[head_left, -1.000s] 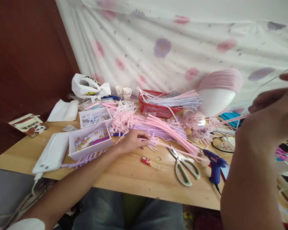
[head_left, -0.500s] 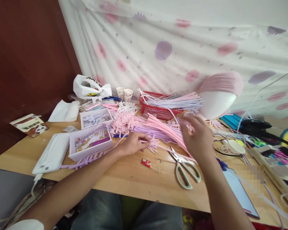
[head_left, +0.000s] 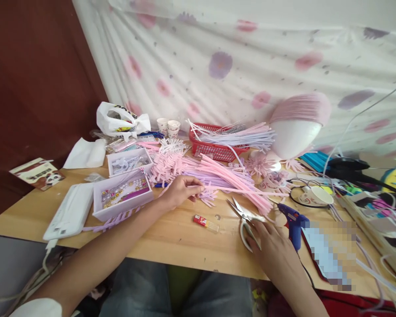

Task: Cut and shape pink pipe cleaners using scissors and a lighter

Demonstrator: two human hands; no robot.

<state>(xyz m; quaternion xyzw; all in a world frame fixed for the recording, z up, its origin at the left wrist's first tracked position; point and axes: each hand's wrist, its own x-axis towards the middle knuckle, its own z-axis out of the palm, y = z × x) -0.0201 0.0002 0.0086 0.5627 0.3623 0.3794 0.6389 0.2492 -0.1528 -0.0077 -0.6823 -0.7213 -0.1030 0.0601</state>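
My left hand [head_left: 182, 192] is closed, pinching the end of a pink pipe cleaner [head_left: 237, 190] that stretches rightward over the pile. Just below those fingertips lies a lilac pipe-cleaner piece with several short spikes [head_left: 208, 196]. My right hand [head_left: 273, 246] is down on the table, its fingers curled around the handles of the scissors [head_left: 245, 229]. The blades are apart and point up and left. A small red-labelled clear packet [head_left: 206, 223] lies between my hands.
Pink and lilac pipe cleaners [head_left: 222, 176] lie behind my hands, before a red basket [head_left: 214, 149]. Right are a blue glue gun [head_left: 293, 222], a paper cup [head_left: 317, 196] and a blurred-out phone [head_left: 317, 253]. Left are a white bead box [head_left: 120, 211] and a white power bank [head_left: 69, 213].
My right hand has come down from beside the mannequin head to the scissors, which have turned slightly. My left hand has shifted little, and the glue gun and a paper cup are now uncovered.
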